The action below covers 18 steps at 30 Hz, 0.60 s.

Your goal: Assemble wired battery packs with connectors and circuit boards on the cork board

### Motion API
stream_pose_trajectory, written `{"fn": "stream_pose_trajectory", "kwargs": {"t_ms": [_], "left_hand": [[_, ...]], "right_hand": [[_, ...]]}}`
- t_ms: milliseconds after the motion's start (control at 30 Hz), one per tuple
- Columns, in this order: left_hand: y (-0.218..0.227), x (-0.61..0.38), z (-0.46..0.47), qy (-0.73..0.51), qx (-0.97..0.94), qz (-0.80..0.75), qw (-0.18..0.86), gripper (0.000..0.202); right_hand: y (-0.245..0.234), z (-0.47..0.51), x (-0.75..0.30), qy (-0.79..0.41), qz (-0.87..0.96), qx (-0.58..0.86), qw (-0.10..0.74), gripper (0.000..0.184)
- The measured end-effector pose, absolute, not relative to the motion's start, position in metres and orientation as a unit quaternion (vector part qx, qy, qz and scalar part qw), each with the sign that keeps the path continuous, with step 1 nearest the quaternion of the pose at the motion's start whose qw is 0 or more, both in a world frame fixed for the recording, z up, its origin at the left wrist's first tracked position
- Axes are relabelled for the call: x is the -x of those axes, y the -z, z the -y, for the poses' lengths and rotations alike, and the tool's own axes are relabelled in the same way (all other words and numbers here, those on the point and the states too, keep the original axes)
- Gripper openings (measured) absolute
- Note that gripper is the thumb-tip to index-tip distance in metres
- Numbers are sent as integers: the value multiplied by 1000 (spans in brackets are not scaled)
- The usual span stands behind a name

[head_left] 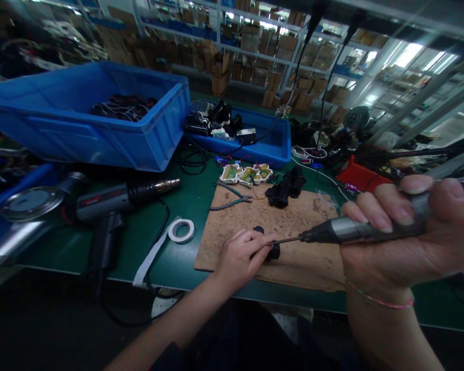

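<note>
My right hand [406, 232] is wrapped round a grey electric screwdriver [355, 230], its thin bit pointing left and down. The bit's tip meets the fingertips of my left hand [243, 255], at a small black plastic part [274, 251] on the brown board [309, 263]. My left fingers are closed over that part and cover most of it. Whether a screw sits at the tip is too small to tell. Farther back on the board lie green-handled pliers [232, 198] and black plastic housings [284, 189].
A heat gun [116, 201] and a roll of white tape [181, 231] lie on the green table to the left. Behind stand a large blue bin [154, 139] and a blue tray [270, 139] of parts. White-edged pieces [247, 174] line the board's back edge. Cables hang overhead.
</note>
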<state>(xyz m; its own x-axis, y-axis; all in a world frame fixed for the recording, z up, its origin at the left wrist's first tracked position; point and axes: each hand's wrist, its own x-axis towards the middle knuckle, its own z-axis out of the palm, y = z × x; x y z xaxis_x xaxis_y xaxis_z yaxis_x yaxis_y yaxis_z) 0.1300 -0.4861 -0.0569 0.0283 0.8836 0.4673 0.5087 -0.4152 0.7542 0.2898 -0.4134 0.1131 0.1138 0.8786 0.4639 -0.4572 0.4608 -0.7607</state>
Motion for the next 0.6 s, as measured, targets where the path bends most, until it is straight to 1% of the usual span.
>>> {"fn": "stream_pose_trajectory", "kwargs": {"t_ms": [267,433,467,567,600], "left_hand": [[56,-132,488,-469,-697,-509,188,31],[56,-131,487,-456,-704,-512,184,36],[57,-131,487,-451,-705,-516,185,42],[60,-130,487,-443,-696,-532,190,78],[61,-129,487,-443,-694,-535,189,85]], "right_hand": [[-118,416,-283,-476,497,217,692,24],[-122,423,-272,-492,522,221,660,23],[-124,425,-272,-498,527,219,653,22],[-130,431,-278,-514,533,212,638,23],[-133,433,-281,-520,534,211,632,24]]}}
